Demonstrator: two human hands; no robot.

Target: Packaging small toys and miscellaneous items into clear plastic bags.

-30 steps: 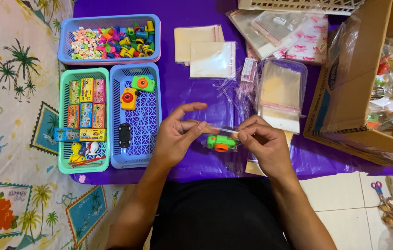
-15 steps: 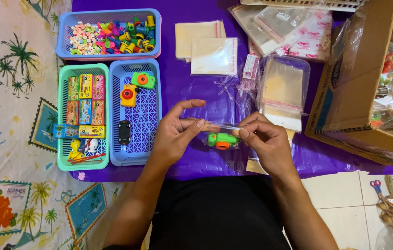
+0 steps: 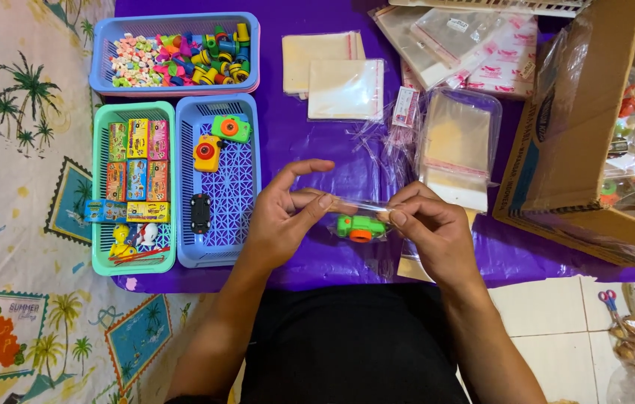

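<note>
Hands: we see both over the purple worktop (image 3: 317, 97), meeting at one small clear bag (image 3: 359, 217).
Left hand (image 3: 284, 221): thumb and forefinger pinch the bag's top edge at its left end; the other fingers are spread upward.
Right hand (image 3: 437, 232): fingertips pinch the same top edge at its right end, curled over it.
Toy: we make out a green toy camera (image 3: 360, 227) with an orange lens inside the bag, hanging between the two hands just above the worktop's near edge.
Blue basket (image 3: 220, 243): left of the left hand; it holds a green camera toy (image 3: 231, 129), an orange one (image 3: 207, 152) and a small black car (image 3: 200, 213).
Green basket (image 3: 99, 187): just beside the blue one, filled with small coloured boxes.
Top basket (image 3: 175, 22): full of small mixed coloured pieces.
Empty bags (image 3: 456, 146): we see a stack of clear ones above the right hand, more at the far edge.
Cardboard box (image 3: 579, 150): at the right, open.
</note>
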